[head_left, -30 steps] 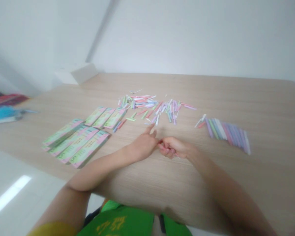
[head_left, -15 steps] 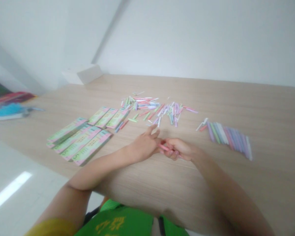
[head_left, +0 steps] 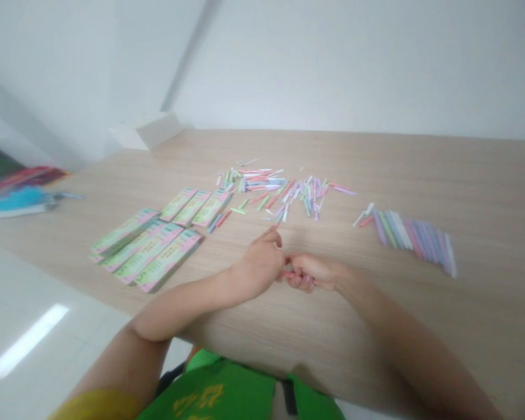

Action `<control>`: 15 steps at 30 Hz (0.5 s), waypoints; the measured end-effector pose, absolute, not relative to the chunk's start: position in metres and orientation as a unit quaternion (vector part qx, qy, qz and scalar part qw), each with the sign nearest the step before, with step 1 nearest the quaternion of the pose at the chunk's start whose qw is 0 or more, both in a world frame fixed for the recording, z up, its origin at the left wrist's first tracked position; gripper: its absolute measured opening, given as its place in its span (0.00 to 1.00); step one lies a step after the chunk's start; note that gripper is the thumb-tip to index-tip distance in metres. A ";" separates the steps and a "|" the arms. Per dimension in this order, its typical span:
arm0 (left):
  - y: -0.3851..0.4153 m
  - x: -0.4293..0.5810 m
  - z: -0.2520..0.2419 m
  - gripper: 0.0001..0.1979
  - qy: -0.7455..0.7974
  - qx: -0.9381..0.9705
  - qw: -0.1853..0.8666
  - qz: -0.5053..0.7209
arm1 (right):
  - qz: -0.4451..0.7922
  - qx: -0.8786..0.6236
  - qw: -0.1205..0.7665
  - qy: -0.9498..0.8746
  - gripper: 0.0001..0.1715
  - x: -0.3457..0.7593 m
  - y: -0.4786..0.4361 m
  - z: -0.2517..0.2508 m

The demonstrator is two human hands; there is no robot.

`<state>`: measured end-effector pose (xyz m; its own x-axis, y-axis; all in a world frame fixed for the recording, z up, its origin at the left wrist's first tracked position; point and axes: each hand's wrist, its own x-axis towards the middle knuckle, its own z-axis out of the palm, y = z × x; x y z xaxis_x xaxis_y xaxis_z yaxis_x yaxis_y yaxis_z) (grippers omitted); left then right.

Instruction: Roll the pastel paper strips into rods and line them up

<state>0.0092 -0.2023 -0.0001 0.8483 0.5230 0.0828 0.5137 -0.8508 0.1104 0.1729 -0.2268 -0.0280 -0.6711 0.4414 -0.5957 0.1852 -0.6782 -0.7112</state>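
Observation:
Above the near part of the table, my left hand and my right hand meet with fingers curled inward. Between their fingertips shows a pink chalk-like stick, pinched from both sides and mostly hidden. Beyond my hands lies a loose pile of thin pastel sticks in pink, white, green, blue and lilac. To the right, a neat row of similar sticks lies side by side. A few loose sticks sit at its left end.
Several flat green-and-pink boxes lie in two groups on the wooden table, left of my hands. A white box stands at the back left, near the wall. Blue and red items are at the far left.
My left hand has turned slightly and its raised fingers have curled in. The pink stick is more covered by my fingers. The view has shifted a little.

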 end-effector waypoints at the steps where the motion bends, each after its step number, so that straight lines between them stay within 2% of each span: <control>1: -0.203 0.012 0.001 0.09 0.285 0.956 0.035 0.064 | 0.827 -0.395 0.087 -0.389 0.11 0.176 -0.226 -0.027; 4: -0.208 0.019 0.004 0.08 0.342 0.936 0.007 0.082 | 0.825 -0.394 0.120 -0.386 0.10 0.185 -0.224 -0.016; 7: -0.212 0.021 0.008 0.23 0.353 0.932 0.044 0.070 | 0.809 -0.402 0.144 -0.405 0.10 0.189 -0.226 -0.006; 9: -0.211 0.017 0.013 0.28 0.314 0.940 0.122 0.062 | 0.791 -0.416 0.137 -0.427 0.10 0.189 -0.229 -0.004; 12: -0.200 0.006 0.023 0.17 0.234 0.926 0.294 0.033 | 0.749 -0.448 0.127 -0.471 0.10 0.185 -0.234 -0.010; 15: -0.188 -0.003 0.027 0.23 0.216 0.893 0.394 -0.018 | 0.694 -0.505 0.136 -0.495 0.14 0.181 -0.239 -0.018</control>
<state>-0.0029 -0.1879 0.0267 0.9058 0.3717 -0.2034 0.4008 -0.5959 0.6959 0.1815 -0.2394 -0.0177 -0.4531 0.6891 -0.5656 0.3114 -0.4721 -0.8247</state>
